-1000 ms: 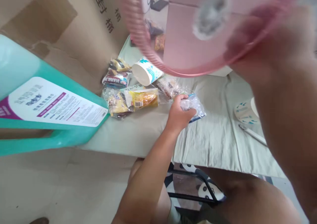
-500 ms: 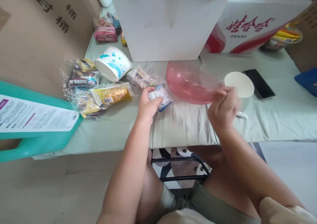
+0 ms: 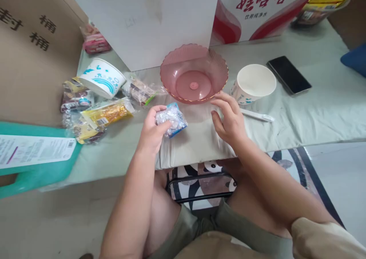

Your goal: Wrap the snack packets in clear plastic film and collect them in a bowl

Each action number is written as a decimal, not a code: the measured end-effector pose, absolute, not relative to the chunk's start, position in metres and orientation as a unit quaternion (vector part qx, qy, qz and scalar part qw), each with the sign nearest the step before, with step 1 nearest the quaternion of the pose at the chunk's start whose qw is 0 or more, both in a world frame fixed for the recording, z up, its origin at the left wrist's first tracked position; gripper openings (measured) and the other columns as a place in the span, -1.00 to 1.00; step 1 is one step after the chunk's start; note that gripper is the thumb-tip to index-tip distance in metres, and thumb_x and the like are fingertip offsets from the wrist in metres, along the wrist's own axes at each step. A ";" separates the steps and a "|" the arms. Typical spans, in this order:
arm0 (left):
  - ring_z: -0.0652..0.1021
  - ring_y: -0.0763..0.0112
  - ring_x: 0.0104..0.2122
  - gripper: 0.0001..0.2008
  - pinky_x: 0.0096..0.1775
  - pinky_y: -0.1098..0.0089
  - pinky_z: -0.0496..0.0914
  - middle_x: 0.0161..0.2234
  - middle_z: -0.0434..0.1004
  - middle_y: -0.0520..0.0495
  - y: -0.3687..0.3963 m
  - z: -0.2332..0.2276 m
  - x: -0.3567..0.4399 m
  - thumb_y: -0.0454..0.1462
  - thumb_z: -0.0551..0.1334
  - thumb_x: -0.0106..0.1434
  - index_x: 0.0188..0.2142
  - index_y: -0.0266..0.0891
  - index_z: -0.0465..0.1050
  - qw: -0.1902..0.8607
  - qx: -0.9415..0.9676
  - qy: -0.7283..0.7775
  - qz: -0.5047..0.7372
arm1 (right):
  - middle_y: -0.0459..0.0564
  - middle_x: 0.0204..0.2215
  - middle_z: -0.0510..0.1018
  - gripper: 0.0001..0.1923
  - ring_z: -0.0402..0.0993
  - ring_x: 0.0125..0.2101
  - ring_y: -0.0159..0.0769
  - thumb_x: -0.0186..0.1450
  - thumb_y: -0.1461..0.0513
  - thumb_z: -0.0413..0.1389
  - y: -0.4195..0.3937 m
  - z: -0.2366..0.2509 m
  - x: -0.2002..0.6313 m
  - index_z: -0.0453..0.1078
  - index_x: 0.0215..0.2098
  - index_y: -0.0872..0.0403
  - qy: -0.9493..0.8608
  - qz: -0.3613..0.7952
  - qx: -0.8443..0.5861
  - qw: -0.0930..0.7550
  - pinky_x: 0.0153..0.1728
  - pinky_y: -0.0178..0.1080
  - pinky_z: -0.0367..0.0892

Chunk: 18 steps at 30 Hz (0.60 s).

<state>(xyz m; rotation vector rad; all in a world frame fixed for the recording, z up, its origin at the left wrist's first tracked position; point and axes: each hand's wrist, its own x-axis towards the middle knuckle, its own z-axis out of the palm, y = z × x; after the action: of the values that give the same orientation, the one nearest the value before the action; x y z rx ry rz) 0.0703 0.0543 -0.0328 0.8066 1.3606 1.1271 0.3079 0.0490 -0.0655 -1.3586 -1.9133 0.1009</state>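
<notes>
Pale green cloth over the desk (image 3: 314, 110). Left hand (image 3: 153, 131), fingers clenched on a crinkly packet (image 3: 171, 118), sits at 7 o'clock from the pink bowl (image 3: 194, 74). Right hand (image 3: 230, 118) at the bowl's 5 o'clock, fingers released (near the rim, contact unclear). Cup (image 3: 253, 82) at 3 o'clock.

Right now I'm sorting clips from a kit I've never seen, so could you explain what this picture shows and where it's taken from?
There is no machine here: a person wears a camera on the head, looking down at their own bare hands and knees. The left hand grips a small crinkly packet. The right hand is open, just below a pink bowl without touching it. On the cloth-covered table also lie snack packs, a tipped paper cup, an upright paper cup, a white spoon and a phone. Boxes stand behind.
</notes>
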 end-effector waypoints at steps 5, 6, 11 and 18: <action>0.45 0.49 -0.41 -0.46 -0.41 0.48 0.35 -0.30 0.46 0.07 0.050 -0.034 0.094 -0.30 0.46 -0.16 -0.13 -0.16 0.40 0.620 0.426 0.536 0.383 | 0.24 -0.12 0.62 -0.71 0.54 -0.07 0.06 0.39 0.22 0.00 0.027 -0.054 0.354 0.48 -0.02 0.10 -0.695 0.033 -0.680 0.231 -0.04 0.05 0.38; 0.43 0.51 -0.43 -0.48 -0.43 0.49 0.33 -0.32 0.44 0.08 0.050 -0.036 0.099 -0.29 0.46 -0.14 -0.14 -0.16 0.41 0.623 0.441 0.529 0.372 | 0.27 -0.09 0.60 -0.68 0.52 -0.05 0.08 0.38 0.23 0.00 0.025 -0.054 0.365 0.48 0.00 0.12 -0.681 0.025 -0.702 0.206 -0.03 0.05 0.36; 0.38 0.52 -0.45 -0.55 -0.44 0.49 0.31 -0.37 0.37 0.09 0.050 -0.042 0.119 -0.25 0.46 -0.06 -0.16 -0.15 0.43 0.643 0.480 0.482 0.351 | 0.29 -0.01 0.58 -0.63 0.47 -0.06 0.10 0.35 0.23 -0.02 0.020 -0.059 0.401 0.47 0.04 0.13 -0.646 0.014 -0.753 0.126 -0.08 0.02 0.29; 0.43 0.43 -0.38 -0.53 -0.34 0.42 0.39 -0.29 0.42 0.02 0.039 -0.048 0.125 -0.23 0.51 -0.08 -0.14 -0.09 0.47 0.600 0.491 0.488 0.401 | 0.15 -0.24 0.59 -0.83 0.45 -0.27 -0.07 0.32 0.18 0.05 0.017 -0.053 0.391 0.42 -0.18 0.04 -0.675 0.154 -0.691 0.208 -0.22 -0.07 0.29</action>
<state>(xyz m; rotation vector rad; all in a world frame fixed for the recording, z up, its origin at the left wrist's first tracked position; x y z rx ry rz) 0.1247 0.0393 -0.0477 1.1394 1.1308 0.9304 0.3908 0.0165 -0.0532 -1.9230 -1.8790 0.4295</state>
